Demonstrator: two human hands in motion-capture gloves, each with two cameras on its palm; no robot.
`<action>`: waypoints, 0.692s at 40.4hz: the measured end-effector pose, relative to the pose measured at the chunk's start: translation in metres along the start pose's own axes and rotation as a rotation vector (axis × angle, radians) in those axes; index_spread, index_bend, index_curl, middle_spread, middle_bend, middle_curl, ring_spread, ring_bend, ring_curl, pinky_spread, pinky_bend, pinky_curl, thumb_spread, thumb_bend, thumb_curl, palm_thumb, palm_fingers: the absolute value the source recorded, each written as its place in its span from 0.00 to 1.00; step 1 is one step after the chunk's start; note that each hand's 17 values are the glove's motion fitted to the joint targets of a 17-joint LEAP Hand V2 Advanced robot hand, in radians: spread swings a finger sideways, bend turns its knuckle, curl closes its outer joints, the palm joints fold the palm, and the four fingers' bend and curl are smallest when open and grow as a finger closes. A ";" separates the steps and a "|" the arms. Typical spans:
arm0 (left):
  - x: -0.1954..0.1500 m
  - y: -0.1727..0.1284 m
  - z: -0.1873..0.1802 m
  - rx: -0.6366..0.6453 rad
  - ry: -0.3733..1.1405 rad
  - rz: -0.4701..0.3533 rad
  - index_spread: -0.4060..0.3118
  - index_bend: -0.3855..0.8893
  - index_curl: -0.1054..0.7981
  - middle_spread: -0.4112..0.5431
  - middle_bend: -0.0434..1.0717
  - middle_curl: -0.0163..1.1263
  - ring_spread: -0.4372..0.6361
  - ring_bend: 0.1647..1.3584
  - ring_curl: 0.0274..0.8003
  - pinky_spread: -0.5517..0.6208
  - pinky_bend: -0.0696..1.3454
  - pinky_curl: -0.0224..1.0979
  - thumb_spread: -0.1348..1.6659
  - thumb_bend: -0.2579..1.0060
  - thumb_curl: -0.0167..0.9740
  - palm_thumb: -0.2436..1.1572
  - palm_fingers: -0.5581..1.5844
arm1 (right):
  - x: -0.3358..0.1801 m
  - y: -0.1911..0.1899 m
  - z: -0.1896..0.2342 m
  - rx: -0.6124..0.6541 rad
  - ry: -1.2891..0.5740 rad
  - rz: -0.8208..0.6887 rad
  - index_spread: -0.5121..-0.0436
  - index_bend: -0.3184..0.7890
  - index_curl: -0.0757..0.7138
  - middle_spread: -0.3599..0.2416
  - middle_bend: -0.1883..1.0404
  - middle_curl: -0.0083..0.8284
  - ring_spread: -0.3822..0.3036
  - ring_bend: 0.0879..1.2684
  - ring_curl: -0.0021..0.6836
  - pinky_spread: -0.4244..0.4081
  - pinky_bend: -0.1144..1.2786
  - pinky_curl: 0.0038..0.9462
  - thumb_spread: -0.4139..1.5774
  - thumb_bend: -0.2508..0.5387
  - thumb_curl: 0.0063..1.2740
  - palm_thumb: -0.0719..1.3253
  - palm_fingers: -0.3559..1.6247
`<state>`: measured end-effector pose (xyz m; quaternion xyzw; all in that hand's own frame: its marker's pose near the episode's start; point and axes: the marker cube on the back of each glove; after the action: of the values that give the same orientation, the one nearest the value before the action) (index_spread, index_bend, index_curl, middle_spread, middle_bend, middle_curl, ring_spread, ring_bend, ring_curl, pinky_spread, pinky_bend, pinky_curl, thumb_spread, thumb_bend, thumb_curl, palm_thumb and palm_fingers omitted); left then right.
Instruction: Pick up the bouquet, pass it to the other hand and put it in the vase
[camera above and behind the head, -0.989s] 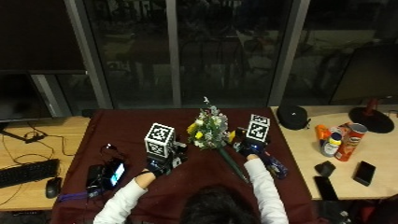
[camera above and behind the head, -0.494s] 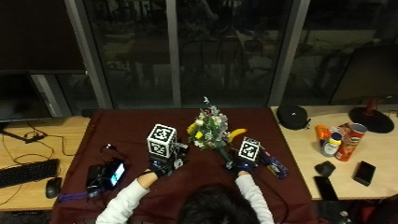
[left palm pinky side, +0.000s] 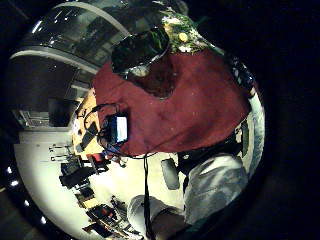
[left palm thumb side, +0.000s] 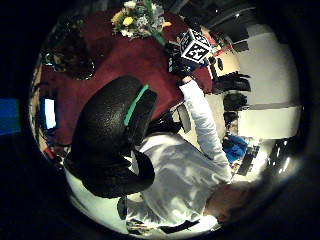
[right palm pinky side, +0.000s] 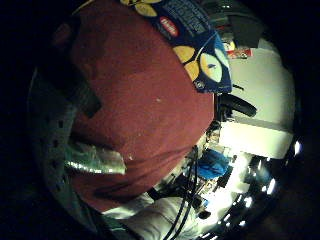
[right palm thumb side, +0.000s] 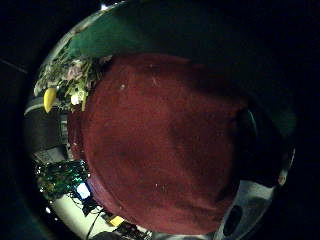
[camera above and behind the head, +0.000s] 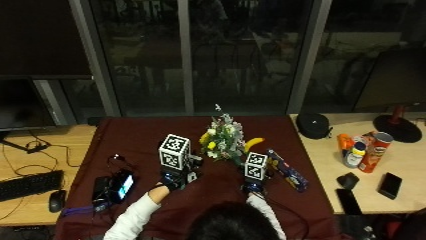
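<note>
We have the bouquet (camera above and behind the head: 225, 137) lying on the red cloth (camera above and behind the head: 133, 145) mid-table, beside the glass vase (left palm pinky side: 142, 47). Nothing is lifted or passed yet. Our right hand (camera above and behind the head: 255, 185) has drawn back nearer since earlier; we cannot tell its grip. Our left hand (camera above and behind the head: 174, 177) hangs curled, empty.
</note>
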<state>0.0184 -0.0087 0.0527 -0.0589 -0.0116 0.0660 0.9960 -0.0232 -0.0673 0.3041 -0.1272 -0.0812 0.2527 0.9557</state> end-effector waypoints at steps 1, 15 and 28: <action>0.000 0.000 0.001 -0.004 0.000 0.000 0.58 0.40 0.36 0.68 0.21 0.32 0.70 0.41 0.33 0.67 0.43 0.34 0.70 0.19 0.29 0.30 0.33 | 0.001 -0.001 0.001 0.019 -0.020 -0.004 0.66 0.44 0.40 0.36 0.49 0.60 0.30 0.38 0.57 0.22 0.55 0.40 0.81 0.53 0.30 0.72 0.77; -0.004 -0.006 0.008 -0.058 0.036 0.009 0.57 0.41 0.37 0.67 0.21 0.32 0.70 0.41 0.33 0.66 0.42 0.33 0.71 0.19 0.30 0.30 0.35 | 0.034 -0.014 -0.012 0.166 -0.364 0.048 0.59 0.63 0.56 0.30 0.64 0.72 0.26 0.69 0.78 0.21 0.59 0.47 0.78 0.31 0.25 0.61 0.93; -0.001 -0.048 0.003 0.144 0.482 0.030 0.57 0.42 0.39 0.66 0.19 0.31 0.70 0.38 0.32 0.64 0.43 0.34 0.71 0.19 0.30 0.32 0.35 | 0.016 -0.012 -0.080 0.303 -1.009 -0.162 0.61 0.83 0.73 0.33 0.78 0.80 0.28 0.73 0.82 0.23 0.59 0.50 0.75 0.28 0.24 0.57 0.92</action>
<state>0.0233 -0.0559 0.0616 -0.0019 0.2318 0.0653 0.9706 0.0133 -0.0854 0.2324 0.1562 -0.5031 0.2166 0.8219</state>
